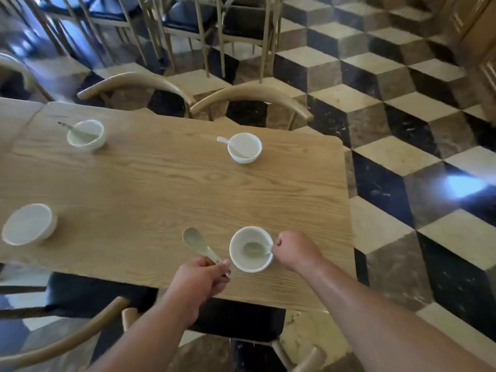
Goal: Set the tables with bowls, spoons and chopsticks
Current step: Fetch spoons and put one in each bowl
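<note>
Several white bowls stand on a wooden table. The near bowl holds a pale spoon, and my right hand pinches that spoon's handle at the bowl's right rim. Just left of this bowl, my left hand grips the handle of a second spoon, its scoop raised over the table. The far right bowl and far left bowl each hold a spoon. A bowl at the left edge has no spoon in it. No chopsticks are in view.
Wooden chairs with curved backs stand along the table's far side, and dark-seated chairs along the near side. More chairs stand at the back. A checkered cube-pattern floor lies to the right.
</note>
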A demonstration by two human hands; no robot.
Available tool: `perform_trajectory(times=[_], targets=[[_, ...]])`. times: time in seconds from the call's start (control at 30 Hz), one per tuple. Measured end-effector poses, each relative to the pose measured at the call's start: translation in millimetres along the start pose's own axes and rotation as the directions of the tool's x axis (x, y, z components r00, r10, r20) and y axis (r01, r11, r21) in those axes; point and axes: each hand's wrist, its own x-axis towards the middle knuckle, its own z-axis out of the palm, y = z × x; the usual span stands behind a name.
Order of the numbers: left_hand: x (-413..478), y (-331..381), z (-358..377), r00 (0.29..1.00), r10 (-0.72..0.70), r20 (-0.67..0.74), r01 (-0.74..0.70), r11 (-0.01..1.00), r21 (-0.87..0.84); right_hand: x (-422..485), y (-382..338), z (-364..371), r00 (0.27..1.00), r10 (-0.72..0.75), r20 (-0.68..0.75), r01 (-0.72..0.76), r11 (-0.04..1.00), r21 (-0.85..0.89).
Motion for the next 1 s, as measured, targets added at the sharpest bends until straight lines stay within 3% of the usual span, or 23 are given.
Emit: perform_trajectory(times=[0.1,0.17,0.23,0.37,0.47,0.8,1.0], targets=[[9.5,7.5,1.4,0.999,-0.012,0.044,0.012,1.000,-0.001,-4.0,-6.8,-6.0,1.000,0.018,-0.003,-0.018,0.999,-0.032],[13.5,15.1,-1.3,0.998,-0.004,0.067,0.005,1.000,-0.023,-11.7,-15.6,-12.1,0.989,-0.056,-0.140,0.040,0.992,-0.116],[16.1,26.7,-10.1,0.997,0.008,0.080,-0.003,0.997,-0.073,-24.1,-40.1,-16.6,0.976,-0.098,-0.194,0.104,0.994,0.021],[21.4,51.7,-46.4,0.994,0.026,0.110,-0.004,0.980,-0.201,-44.9,-124.1,3.1,0.965,-0.186,0.186,0.079,0.879,0.470],[26.8,67.3,-94.2,0.996,0.043,0.081,-0.019,0.961,-0.277,-49.3,-192.7,27.2,0.956,-0.216,0.198,0.059,0.803,0.593],[65.6,92.6,-320.9,1.000,-0.006,-0.023,-0.005,0.896,-0.444,-44.5,-435.8,126.5,0.942,-0.257,0.214,0.109,0.841,0.529],[98.7,106.8,-381.7,0.992,-0.060,-0.115,-0.010,0.848,-0.529,-18.1,-525.0,171.0,0.968,-0.205,0.145,0.140,0.919,0.368]])
